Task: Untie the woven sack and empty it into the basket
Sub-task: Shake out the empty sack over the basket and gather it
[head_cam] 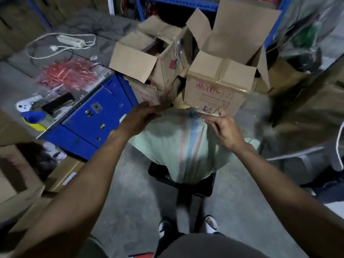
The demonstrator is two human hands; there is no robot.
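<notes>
A pale green woven sack (178,146) with red and blue stripes stands full in a black basket (202,187) on the floor in front of me. My left hand (141,116) lies against the sack's upper left side, fingers stretched out. At the sack's top, my right hand (221,125) has its forefinger extended along the bunched neck, with the other fingers curled at the gathered fabric. The tie itself is blurred and I cannot make it out. Most of the basket is hidden under the sack.
Open cardboard boxes (219,79) stand right behind the sack. A blue cabinet (93,116) with a cluttered grey top sits at left. More boxes (61,175) lie on the floor at lower left. Plastic-wrapped goods (307,43) fill the right. My feet (188,226) stand on bare concrete.
</notes>
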